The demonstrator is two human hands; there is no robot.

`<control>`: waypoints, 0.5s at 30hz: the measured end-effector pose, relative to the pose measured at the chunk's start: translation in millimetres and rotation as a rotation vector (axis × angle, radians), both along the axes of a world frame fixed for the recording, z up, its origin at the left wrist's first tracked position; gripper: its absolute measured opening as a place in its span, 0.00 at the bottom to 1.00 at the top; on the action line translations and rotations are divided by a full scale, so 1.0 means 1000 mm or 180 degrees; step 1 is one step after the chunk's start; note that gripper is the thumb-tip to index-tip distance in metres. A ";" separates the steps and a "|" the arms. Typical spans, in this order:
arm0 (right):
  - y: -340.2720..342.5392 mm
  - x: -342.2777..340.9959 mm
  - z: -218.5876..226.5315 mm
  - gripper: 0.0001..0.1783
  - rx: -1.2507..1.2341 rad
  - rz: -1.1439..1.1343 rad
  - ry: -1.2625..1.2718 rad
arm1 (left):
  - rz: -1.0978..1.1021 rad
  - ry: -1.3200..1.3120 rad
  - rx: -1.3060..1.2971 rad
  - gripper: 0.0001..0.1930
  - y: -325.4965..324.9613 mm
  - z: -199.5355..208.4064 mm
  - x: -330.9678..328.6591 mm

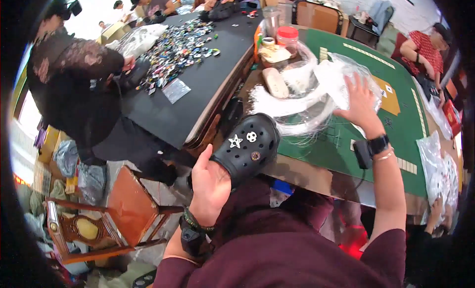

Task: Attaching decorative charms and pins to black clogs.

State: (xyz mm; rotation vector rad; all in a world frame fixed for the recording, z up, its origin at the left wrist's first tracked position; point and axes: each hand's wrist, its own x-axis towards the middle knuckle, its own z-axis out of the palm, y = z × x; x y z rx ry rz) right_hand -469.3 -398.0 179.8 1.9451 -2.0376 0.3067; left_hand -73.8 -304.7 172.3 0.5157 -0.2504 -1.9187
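My left hand grips a black clog, its fingers inside the foot opening and out of sight, the thumb outside. On the holed upper sit a white star charm, a soccer-ball charm and a small round brownish charm. Over the green table mat, my right hand is open with its fingers spread. It is at a crumpled clear plastic bag; whether it presses on the bag I cannot tell. White thread-like strands lie between the clog and the bag.
A red-lidded jar and a pale oval object stand behind the strands. Many small colourful charms cover the black table at left, where a person in black works. A wooden chair is at lower left.
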 end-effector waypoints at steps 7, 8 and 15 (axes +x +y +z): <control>0.002 -0.072 -0.058 0.51 0.0302 0.0058 -0.0387 | 0.0641 0.0084 -0.0009 0.27 0.028 0.013 0.026; -0.002 -0.084 -0.065 0.51 0.0300 0.0152 -0.0386 | 0.0697 0.0004 0.0049 0.28 0.032 0.012 0.029; 0.009 -0.159 -0.025 0.23 -0.0455 -0.0312 -0.0727 | 0.0689 -0.0329 0.0483 0.23 0.055 -0.002 0.044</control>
